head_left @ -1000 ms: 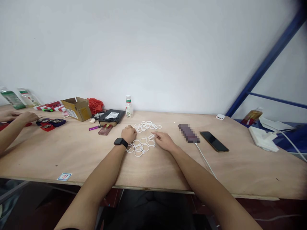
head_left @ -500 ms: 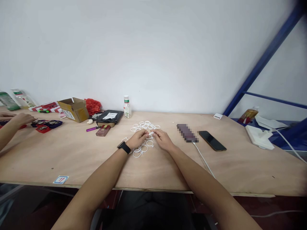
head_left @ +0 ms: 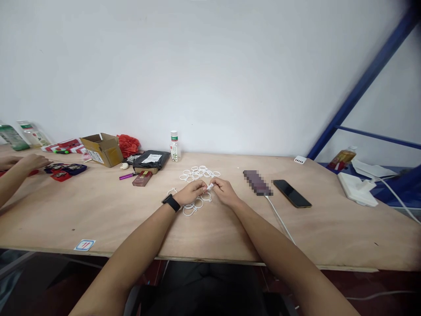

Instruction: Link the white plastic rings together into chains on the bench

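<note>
Between my two hands is a small white plastic ring (head_left: 209, 187), like a curtain ring, partly hidden by fingers. My left hand (head_left: 193, 192), with a black watch on its wrist, pinches it from the left. From the right, my right hand (head_left: 225, 191) pinches it with thumb and forefinger. Several more white rings (head_left: 198, 171) lie in a loose cluster just beyond my hands. A second group of white rings (head_left: 190, 211) lies nearer me, partly under my left hand.
A phone (head_left: 291, 193) and a blurred dark device (head_left: 257, 182) with a white cable lie right. Left are a cigarette-like red box (head_left: 142, 178), a black parcel (head_left: 151, 159), an open carton (head_left: 102, 150) and a bottle (head_left: 175, 147). A co-worker's hands (head_left: 31, 163) are at far left.
My fingers have shifted slightly on the white ring, which now shows turned more edge-on between them. The view has moved a touch; the rings on the table lie as before.
</note>
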The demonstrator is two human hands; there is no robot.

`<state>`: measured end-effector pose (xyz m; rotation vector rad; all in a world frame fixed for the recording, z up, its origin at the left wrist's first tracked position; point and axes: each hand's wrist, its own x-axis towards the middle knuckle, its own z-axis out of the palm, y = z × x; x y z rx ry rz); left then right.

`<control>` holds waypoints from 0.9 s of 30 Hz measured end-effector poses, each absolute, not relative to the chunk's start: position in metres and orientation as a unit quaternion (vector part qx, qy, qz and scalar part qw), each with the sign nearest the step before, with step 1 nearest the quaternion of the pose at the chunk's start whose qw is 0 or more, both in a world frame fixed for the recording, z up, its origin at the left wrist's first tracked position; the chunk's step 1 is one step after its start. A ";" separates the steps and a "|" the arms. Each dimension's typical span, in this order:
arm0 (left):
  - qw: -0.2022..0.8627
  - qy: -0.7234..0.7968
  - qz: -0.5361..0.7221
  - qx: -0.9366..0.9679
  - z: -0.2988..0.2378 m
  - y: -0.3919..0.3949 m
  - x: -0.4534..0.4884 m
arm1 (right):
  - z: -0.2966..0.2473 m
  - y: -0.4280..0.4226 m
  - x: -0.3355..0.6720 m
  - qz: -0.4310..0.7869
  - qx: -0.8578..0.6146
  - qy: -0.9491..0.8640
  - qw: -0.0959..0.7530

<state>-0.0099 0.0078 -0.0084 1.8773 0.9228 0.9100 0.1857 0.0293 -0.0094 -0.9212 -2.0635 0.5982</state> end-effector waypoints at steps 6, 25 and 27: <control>0.211 0.451 0.370 0.784 -0.009 0.022 -0.027 | -0.014 0.032 0.186 0.224 -0.387 -0.796 0.409; 0.029 0.642 0.229 0.732 -0.017 0.034 -0.044 | -0.021 0.033 0.185 0.207 -0.386 -0.825 0.358; 0.052 0.608 0.286 0.739 -0.016 0.033 -0.041 | -0.021 0.033 0.185 0.211 -0.390 -0.819 0.365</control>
